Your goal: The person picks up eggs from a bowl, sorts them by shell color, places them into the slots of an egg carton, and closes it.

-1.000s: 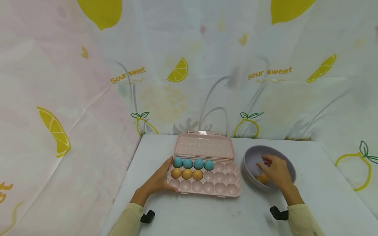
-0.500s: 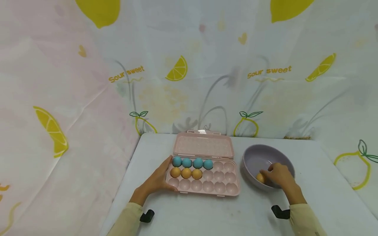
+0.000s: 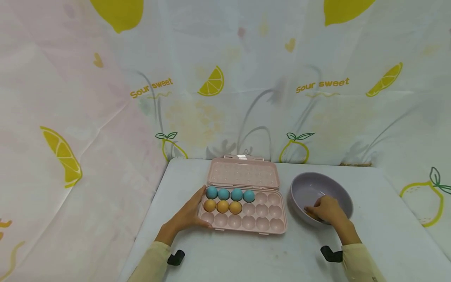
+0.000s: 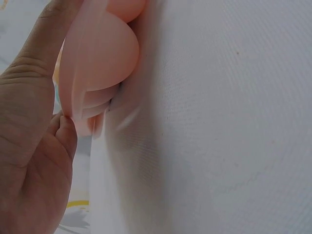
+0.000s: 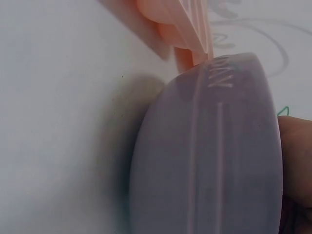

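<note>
A pink egg carton (image 3: pixel 262 225) lies with its lid folded back. Four-fold it is not counted: several blue balls (image 3: pixel 236 194) fill part of its back row, and three yellow balls (image 3: pixel 222 206) sit in the middle row. My left hand (image 3: pixel 188 213) grips the carton's left end, thumb along the front edge and fingers at the back corner. Inside the purple bowl (image 3: pixel 299 184), my right hand (image 3: pixel 329 209) reaches down, its fingers curled around another yellow ball (image 3: pixel 311 215), mostly hidden under them. The bowl's outer wall hides the fingertips in the right wrist view.
The carton's raised lid (image 3: pixel 243 173) lies toward the backdrop, behind the cups. A white table (image 3: pixel 246 258) bears both carton and bowl, which stand side by side with a narrow gap. Behind rises a lemon-printed cloth (image 3: pixel 243 117).
My right hand has lowered into the bowl and closed its fingers over the yellow ball, which showed openly before. My left hand has kept its place on the carton.
</note>
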`<state>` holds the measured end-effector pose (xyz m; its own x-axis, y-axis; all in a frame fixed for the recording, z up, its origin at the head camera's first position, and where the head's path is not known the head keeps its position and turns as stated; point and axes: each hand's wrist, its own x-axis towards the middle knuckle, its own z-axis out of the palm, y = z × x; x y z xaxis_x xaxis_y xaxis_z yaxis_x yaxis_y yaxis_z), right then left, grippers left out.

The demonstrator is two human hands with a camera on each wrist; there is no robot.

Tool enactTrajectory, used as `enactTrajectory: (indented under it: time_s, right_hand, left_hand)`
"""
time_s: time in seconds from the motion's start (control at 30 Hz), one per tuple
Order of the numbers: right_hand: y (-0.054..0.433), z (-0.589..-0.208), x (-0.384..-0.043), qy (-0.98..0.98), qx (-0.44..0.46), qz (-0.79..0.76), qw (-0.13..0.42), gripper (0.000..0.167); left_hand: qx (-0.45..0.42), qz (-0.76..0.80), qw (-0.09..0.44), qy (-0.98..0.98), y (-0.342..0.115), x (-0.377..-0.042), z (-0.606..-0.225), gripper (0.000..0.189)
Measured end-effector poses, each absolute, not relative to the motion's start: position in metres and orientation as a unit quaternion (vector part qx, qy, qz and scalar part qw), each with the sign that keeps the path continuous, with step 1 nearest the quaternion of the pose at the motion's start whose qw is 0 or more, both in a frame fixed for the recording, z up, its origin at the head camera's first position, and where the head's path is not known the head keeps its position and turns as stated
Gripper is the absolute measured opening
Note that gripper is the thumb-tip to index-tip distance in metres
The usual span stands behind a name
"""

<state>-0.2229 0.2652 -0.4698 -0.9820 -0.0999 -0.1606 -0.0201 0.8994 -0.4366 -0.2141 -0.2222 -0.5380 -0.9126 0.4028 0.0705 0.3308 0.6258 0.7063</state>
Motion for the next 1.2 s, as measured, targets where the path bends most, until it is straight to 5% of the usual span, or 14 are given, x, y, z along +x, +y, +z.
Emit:
enactTrajectory:
  time_s: [1.2]
  right_hand:
    - [0.2568,-0.4666,-0.219,0.962,-0.051,-0.26,0.06,0.022]
  left_hand:
    - [0.2,0.38,0.051,0.902,-0.2204,-0.2138,-0.5359,0.139]
